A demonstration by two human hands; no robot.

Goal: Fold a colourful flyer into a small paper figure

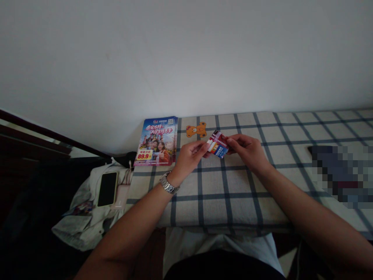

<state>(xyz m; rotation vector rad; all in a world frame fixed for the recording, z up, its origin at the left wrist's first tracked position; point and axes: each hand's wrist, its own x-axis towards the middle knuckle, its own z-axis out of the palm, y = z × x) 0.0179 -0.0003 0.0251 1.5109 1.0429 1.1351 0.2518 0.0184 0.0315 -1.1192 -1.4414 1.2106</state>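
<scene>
I can see the small printed paper (218,145) over the checked surface (211,208), between left hand (190,156) and right hand (247,151), each pinching one side.

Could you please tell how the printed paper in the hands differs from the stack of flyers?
The printed paper is held by the left hand and the right hand; the stack of flyers lies on the checked cloth. The printed paper looks much smaller than the stack of flyers. Both show colourful print with blue and reddish parts.
</scene>
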